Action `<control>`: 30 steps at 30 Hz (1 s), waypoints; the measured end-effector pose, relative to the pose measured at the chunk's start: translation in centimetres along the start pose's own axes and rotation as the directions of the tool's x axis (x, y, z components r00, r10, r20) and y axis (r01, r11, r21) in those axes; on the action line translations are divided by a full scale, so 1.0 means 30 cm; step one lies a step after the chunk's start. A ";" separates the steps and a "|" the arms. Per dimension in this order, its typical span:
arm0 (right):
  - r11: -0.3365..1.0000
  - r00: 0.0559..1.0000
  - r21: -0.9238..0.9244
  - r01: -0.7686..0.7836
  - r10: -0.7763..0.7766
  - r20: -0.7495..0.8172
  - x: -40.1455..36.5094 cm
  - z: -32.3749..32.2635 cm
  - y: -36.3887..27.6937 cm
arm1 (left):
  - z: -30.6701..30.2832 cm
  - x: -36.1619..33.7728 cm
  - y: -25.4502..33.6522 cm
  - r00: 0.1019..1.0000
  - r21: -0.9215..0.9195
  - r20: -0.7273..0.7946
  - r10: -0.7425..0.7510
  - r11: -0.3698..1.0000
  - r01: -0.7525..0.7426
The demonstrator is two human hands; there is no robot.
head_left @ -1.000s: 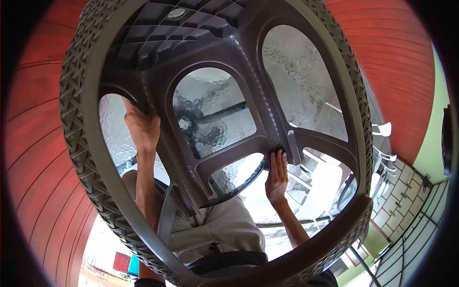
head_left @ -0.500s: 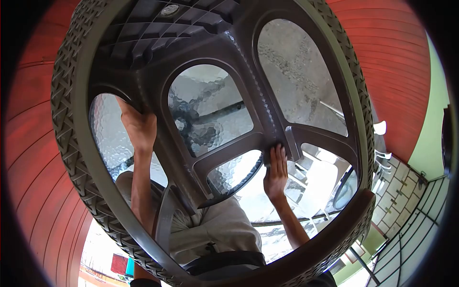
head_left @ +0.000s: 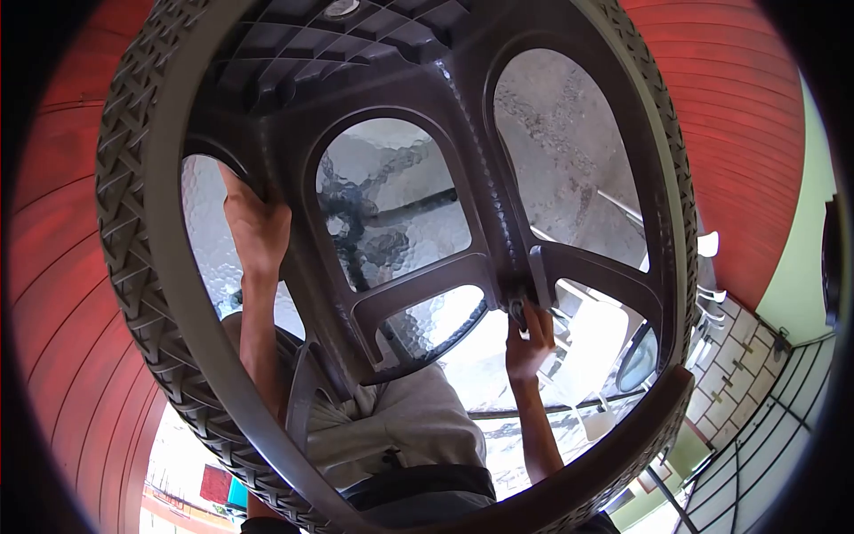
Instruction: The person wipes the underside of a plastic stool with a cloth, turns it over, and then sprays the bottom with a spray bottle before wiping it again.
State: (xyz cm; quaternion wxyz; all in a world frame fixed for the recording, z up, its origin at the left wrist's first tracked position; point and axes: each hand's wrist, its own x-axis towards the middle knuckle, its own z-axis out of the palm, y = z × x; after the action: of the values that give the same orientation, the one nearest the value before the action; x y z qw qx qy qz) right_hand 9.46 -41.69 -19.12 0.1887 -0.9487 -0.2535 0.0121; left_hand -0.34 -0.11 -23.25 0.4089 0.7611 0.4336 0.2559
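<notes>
Table (head_left: 133, 231) stands tilted on edge, underside facing the camera, hub uppermost. Left hand (head_left: 258, 227) and right hand (head_left: 529, 343): each grip closed on its frame.

No text, label, brand, number or sign can be read. A small round disc (head_left: 339, 8) is seen on the ribbed underside of the plastic table (head_left: 400, 62), well above the fingers (head_left: 532, 319), but nothing on it can be made out.
</notes>
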 end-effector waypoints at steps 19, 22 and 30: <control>0.906 0.900 -0.097 0.412 -0.422 -0.110 0.831 0.450 -0.469 | 0.000 -0.034 -0.011 0.996 0.041 0.048 -0.078 0.996 0.076; 0.893 0.873 -0.047 0.447 -0.448 -0.194 0.853 0.530 -0.533 | -0.002 -0.035 -0.008 0.995 0.019 0.048 -0.087 0.996 0.087; 0.815 0.856 0.348 0.463 -0.513 0.062 0.743 0.585 -0.716 | 0.035 -0.001 -0.007 0.999 -0.048 0.009 -0.046 0.998 0.046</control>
State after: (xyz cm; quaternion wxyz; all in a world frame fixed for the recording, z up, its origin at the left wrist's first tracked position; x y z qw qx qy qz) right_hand 16.56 -7.49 -25.96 0.3170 -0.8040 -0.4971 0.0768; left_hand 0.33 -0.49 -24.00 0.4345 0.7418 0.4432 0.2539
